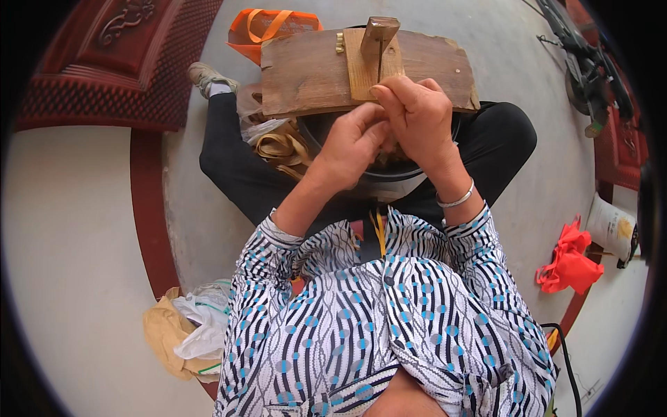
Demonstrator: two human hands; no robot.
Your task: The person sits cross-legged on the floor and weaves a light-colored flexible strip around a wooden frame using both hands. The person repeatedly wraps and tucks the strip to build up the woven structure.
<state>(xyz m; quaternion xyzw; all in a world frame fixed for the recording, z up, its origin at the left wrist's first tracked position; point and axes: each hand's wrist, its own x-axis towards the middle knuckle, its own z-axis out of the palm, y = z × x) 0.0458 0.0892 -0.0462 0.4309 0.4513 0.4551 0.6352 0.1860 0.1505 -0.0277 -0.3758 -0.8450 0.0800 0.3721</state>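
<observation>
A wide brown wooden board [302, 73] lies across a dark round basin [306, 128] between my legs. On it rests a lighter wooden plank [358, 66], with an upright wooden block [381, 29] at its far end. A thin dark rod [380, 62] runs from the block toward my fingers. My right hand [425, 118] is closed in a pinch at the plank's near edge; what it grips is too small to make out. Just left and nearer, my left hand [351, 146] has its fingers curled together, their contents hidden. Small yellowish pieces [340, 43] stand beside the plank.
An orange bag [267, 31] stands behind the board's left end. Tan strips [281, 149] lie left of the basin. White and brown bags [191, 323] sit at lower left, a red bag [571, 260] at right. A dark wheeled vehicle [580, 69] stands at far right.
</observation>
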